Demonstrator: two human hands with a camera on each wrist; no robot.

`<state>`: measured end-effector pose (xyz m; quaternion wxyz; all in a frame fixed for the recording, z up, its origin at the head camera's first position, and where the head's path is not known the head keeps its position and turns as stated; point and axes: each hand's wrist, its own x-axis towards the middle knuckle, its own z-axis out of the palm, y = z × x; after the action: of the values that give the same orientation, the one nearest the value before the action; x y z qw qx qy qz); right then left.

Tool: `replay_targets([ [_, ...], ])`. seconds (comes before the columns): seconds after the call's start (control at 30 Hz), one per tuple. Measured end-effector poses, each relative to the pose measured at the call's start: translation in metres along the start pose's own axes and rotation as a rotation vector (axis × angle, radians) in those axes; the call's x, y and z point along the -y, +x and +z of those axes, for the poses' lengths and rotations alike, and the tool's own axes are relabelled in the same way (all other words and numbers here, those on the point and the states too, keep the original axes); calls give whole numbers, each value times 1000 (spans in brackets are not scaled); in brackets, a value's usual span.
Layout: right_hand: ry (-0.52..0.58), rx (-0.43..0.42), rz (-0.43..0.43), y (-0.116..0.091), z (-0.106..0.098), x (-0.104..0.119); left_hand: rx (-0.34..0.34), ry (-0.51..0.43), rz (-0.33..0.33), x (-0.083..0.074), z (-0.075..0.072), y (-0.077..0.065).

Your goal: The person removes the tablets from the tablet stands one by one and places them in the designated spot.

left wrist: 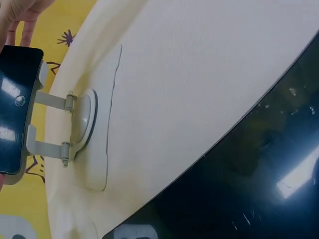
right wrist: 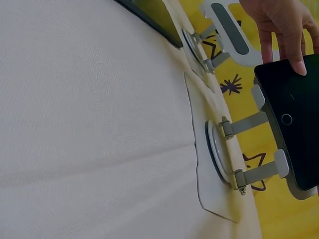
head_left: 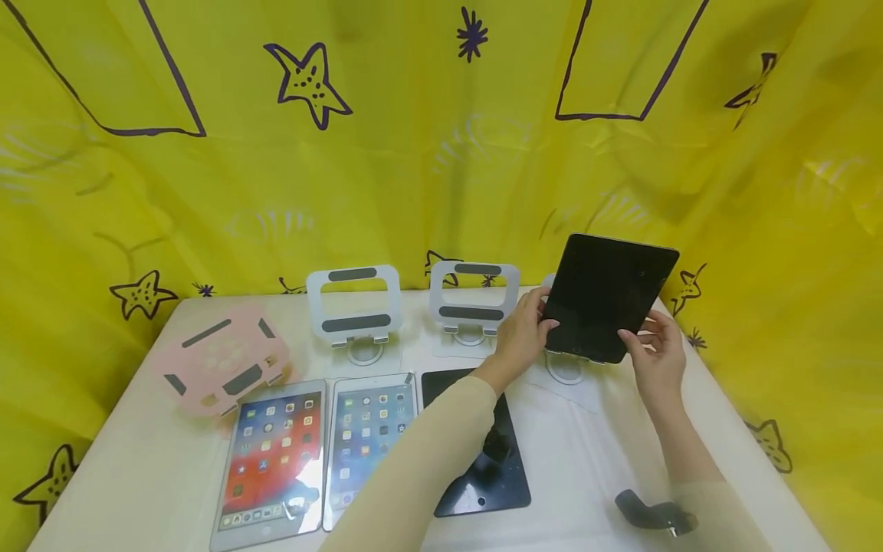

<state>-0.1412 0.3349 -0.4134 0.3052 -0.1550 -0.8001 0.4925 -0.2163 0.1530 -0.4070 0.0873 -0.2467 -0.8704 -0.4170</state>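
Observation:
A black tablet (head_left: 610, 295) with a dark screen stands tilted back on a grey folding stand (head_left: 566, 369). In the right wrist view the stand's hooks (right wrist: 281, 163) lie along the tablet's lower edge. My left hand (head_left: 519, 331) holds the left edge, thumb in front and fingers partly hidden behind. On the lower right edge, my right hand (head_left: 660, 354) pinches the tablet with its thumb on the front. Most of the stand's back plate is hidden behind the tablet.
Left of it stand two grey stands (head_left: 355, 322) (head_left: 472, 312) and a tilted pink stand (head_left: 224, 356). In front lie two lit white tablets (head_left: 276, 460) (head_left: 362, 429) and another black tablet (head_left: 493, 479), partly under my left arm. A yellow patterned curtain (head_left: 400, 176) hangs behind the white table (head_left: 566, 475).

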Motion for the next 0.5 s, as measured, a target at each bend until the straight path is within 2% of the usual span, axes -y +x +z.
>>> replay_targets([
  [0.2, -47, 51, 15, -3, -11, 13, -13, -60, 49, -2, -10, -4],
  [0.33, -63, 137, 50, -7, -19, 23, 46, -143, 20, -4, -23, -8],
  [0.5, -8, 216, 43, -14, -24, 33, 129, -250, -15, -5, -40, -16],
])
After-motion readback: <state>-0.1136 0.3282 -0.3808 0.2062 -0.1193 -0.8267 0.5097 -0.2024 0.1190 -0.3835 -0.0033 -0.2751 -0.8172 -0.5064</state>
